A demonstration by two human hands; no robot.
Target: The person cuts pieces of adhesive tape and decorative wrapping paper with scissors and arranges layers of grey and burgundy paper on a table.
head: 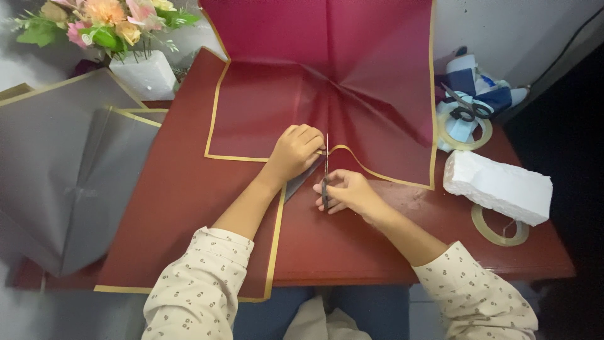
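Currently logged, as I watch remotely: red wrapping sheet (352, 107) with gold border, spread over the tabletop (402, 245), near edge puckered at the middle. Left hand (294, 153) clenched on that edge, pinning it. Right hand (345, 191) grasping scissors (326, 170), blades pointing away, tips just entering the border. Progress, by my judgement: cut barely begun, nearly the whole sheet ahead uncut. Also present: grey sheet (63, 170), second scissors (469, 108), tape rings (500, 230), white foam block (497, 187), flowers (104, 22)
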